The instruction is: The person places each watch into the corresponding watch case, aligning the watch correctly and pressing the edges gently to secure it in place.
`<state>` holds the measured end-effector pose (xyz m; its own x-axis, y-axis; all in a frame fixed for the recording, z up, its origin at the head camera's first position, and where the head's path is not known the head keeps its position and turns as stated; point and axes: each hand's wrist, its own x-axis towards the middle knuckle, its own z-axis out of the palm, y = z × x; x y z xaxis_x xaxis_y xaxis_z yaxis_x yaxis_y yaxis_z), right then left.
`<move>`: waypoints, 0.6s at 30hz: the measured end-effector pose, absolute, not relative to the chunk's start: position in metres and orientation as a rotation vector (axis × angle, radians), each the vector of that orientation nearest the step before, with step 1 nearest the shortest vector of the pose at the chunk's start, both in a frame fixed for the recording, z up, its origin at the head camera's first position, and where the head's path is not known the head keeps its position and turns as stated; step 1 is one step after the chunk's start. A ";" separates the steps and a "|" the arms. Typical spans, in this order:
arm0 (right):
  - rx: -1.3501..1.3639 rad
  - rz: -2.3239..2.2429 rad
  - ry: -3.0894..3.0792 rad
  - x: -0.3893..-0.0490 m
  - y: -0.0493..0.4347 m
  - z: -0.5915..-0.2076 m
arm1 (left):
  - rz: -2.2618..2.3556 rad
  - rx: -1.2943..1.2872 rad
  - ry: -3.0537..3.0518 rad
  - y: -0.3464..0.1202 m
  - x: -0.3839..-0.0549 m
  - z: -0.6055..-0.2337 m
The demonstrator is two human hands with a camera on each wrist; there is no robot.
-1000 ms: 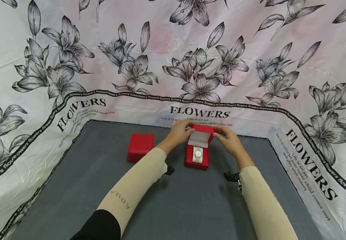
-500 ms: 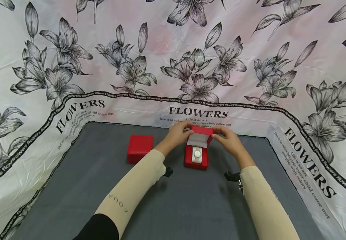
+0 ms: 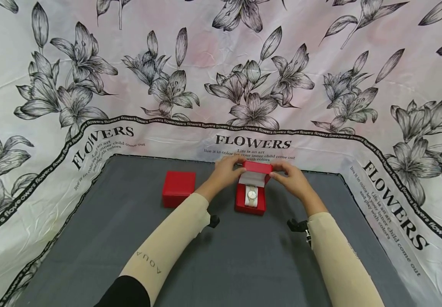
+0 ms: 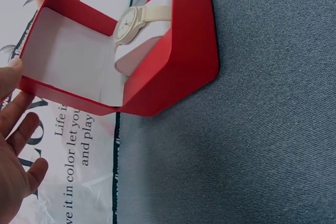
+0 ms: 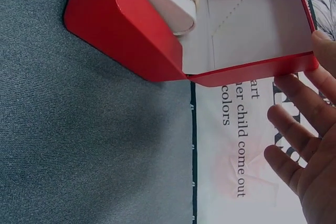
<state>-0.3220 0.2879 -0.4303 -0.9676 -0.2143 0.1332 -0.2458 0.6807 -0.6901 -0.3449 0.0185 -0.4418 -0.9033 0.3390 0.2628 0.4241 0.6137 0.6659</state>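
Observation:
A red watch box [image 3: 249, 210] stands on the grey mat with its hinged lid [image 3: 258, 166] raised, showing a pale lining. Inside, a cream wristwatch [image 3: 252, 195] is wrapped round a white cushion [image 4: 137, 56]. At the lid's left corner, my left hand [image 3: 226, 172] pinches the edge between thumb and fingers, its other fingers spread in the left wrist view. My right hand [image 3: 293, 180] pinches the lid's opposite corner, the thumb on the inner rim and fingertips against the outside.
To the left, a closed red box [image 3: 179, 189] sits close to my left forearm. The grey mat [image 3: 240, 264] has a white flower-print border, and a flower-print cloth [image 3: 205, 55] rises behind it. Black wrist devices [image 3: 296, 225] stick out below both wrists.
The lid has tipped slightly forward, so less of its lining shows in the head view. Both hands keep their grip on it. The closed box stays put.

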 end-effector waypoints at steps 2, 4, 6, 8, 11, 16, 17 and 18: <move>0.388 1.171 -2.849 -0.322 0.288 -0.429 | -1.167 -0.655 -2.714 0.019 -0.344 -0.442; 0.390 1.167 -2.853 -0.321 0.289 -0.429 | -1.156 -0.656 -2.715 0.019 -0.344 -0.442; 0.390 1.166 -2.854 -0.321 0.289 -0.429 | -1.152 -0.655 -2.718 0.019 -0.343 -0.442; 0.390 1.167 -2.854 -0.322 0.289 -0.429 | -1.159 -0.654 -2.715 0.019 -0.342 -0.442; 0.392 1.158 -2.853 -0.322 0.288 -0.430 | -1.171 -0.661 -2.698 0.018 -0.341 -0.443; 0.383 1.143 -2.881 -0.323 0.288 -0.431 | -1.173 -0.671 -2.677 0.017 -0.339 -0.444; 0.376 1.141 -2.891 -0.323 0.288 -0.432 | -1.177 -0.672 -2.675 0.017 -0.339 -0.445; 0.367 1.139 -2.901 -0.323 0.288 -0.432 | -1.175 -0.668 -2.677 0.017 -0.338 -0.445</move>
